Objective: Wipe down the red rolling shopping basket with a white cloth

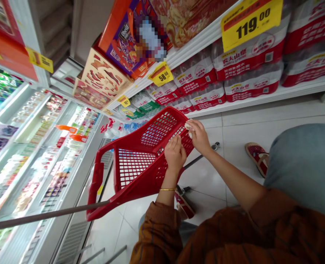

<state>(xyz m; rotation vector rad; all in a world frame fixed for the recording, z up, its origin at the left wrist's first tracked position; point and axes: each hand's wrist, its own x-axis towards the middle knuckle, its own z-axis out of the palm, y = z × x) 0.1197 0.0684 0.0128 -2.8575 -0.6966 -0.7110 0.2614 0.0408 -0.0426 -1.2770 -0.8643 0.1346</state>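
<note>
A red plastic shopping basket with mesh sides (132,194) stands tilted in the picture, just ahead of me. Over its near right side is my left hand (175,153), with a thin gold bracelet on the wrist. Its fingers are pressed together and bent, and I cannot make out what is in them, if anything. Beside it, at the basket's right end, my right hand (198,137) is closed on a small white crumpled piece (188,127), possibly tissue. The two hands are close together but apart.
A pull rod (46,216) runs left from the basket. Shelves hold red-wrapped water bottle packs (249,58) and boxed goods (101,79), with yellow price tags (162,74). A lit drinks cooler (41,146) lines the left. My shoe (257,157) is on the tiled floor.
</note>
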